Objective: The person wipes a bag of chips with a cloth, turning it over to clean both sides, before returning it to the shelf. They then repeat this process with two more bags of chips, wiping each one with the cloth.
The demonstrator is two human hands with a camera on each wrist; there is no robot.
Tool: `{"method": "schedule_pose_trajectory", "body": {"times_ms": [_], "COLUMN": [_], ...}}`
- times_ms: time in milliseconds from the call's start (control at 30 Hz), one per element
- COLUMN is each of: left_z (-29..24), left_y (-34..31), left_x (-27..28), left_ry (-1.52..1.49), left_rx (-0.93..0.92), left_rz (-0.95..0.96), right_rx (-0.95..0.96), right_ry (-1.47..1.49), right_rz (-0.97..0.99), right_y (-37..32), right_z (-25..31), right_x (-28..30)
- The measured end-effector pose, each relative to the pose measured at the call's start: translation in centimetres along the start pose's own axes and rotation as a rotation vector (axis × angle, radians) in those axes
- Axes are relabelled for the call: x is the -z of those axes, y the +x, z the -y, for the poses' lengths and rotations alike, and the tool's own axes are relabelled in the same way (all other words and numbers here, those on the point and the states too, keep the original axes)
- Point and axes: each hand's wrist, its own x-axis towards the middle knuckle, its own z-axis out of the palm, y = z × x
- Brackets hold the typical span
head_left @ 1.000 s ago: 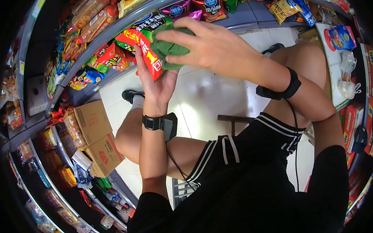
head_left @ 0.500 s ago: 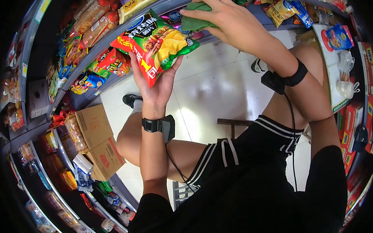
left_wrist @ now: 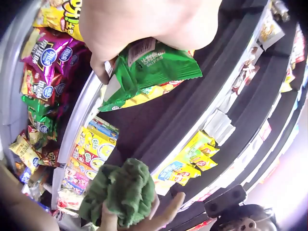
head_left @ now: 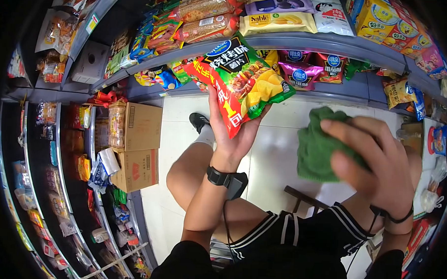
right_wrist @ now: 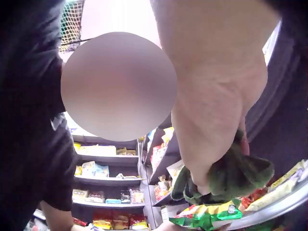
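Note:
My left hand (head_left: 232,142) holds up a green and red bag of potato chips (head_left: 252,86) from below, its printed front facing up. The thumb lies along one side and the fingers along the other. In the left wrist view the bag's green back (left_wrist: 149,72) shows under the palm. My right hand (head_left: 382,164), blurred, grips a crumpled green cloth (head_left: 318,145) to the right of the bag, with a gap between them. Seen from the right wrist, the cloth (right_wrist: 240,173) bunches under the fingers.
Ahead runs a grey shelf (head_left: 281,40) of snack packets, with purple chip bags (head_left: 300,76) on the level below. Cardboard boxes (head_left: 142,129) stand at the left beside more stocked shelves. A dark stool (head_left: 300,197) stands on the white tiled floor (head_left: 278,121) between the legs.
The right hand has drawn the cloth off the bag, past the shelf's front, then back right toward the body. The left hand still holds the bag. The head view has shifted, showing more upper shelf.

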Motion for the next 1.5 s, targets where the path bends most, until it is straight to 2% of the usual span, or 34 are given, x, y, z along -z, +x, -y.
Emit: {"method": "schedule_pose_trajectory", "body": {"times_ms": [200,333,367,433,467,1067,1100,1133,1167,1200,1233,1267,1433,1500], "left_z": [0.6,1.2,1.3,0.9,0.9,3.1,3.3,3.4,3.6,3.9,3.7,3.9,4.4,4.6], "left_y": [0.1,0.3,0.3,0.0,0.0,1.0,1.0,1.1,1.2,1.2,1.0,1.1,1.1,1.0], "left_x": [-0.1,-0.3,0.0,-0.1,-0.1,1.8,1.8,1.2,0.3,-0.2,-0.2,0.1,-0.4,-0.4], "left_ry": [0.015,0.045,0.063,0.290,0.287,-0.407,-0.451,-0.464,-0.166,0.131,0.088,0.094,0.102,0.119], "left_rx": [0.027,0.032,0.038,0.041,0.053,0.194,0.197,0.195,0.139,0.084,0.146,0.139,0.155,0.136], "left_rz": [-0.030,-0.112,-0.115,-0.096,-0.099,0.076,0.090,0.097,-0.004,-0.106,-0.184,-0.143,-0.112,-0.085], "right_rx": [0.111,-0.166,-0.184,-0.233,-0.254,-0.435,-0.459,-0.238,-0.015,-0.076,-0.137,-0.167,-0.242,-0.250], "right_ry": [-0.026,0.257,0.258,0.271,0.277,0.271,0.187,0.062,-0.058,-0.084,-0.110,-0.072,0.108,0.122], "right_rz": [-0.049,-0.082,-0.078,-0.074,-0.072,-0.080,0.083,-0.002,-0.082,0.005,0.091,0.040,0.148,0.119], "right_y": [0.2,-0.3,-0.3,-0.2,-0.1,0.9,1.9,1.2,0.1,0.4,0.7,0.5,0.4,0.5], "right_z": [0.2,2.3,2.3,2.3,2.2,2.8,2.1,-0.2,-2.3,-2.6,-2.8,-3.6,-6.8,-6.8], "right_x": [1.1,1.9,1.8,1.8,1.8,2.9,3.6,2.0,0.2,0.2,0.3,-0.8,-1.4,-1.8]}}
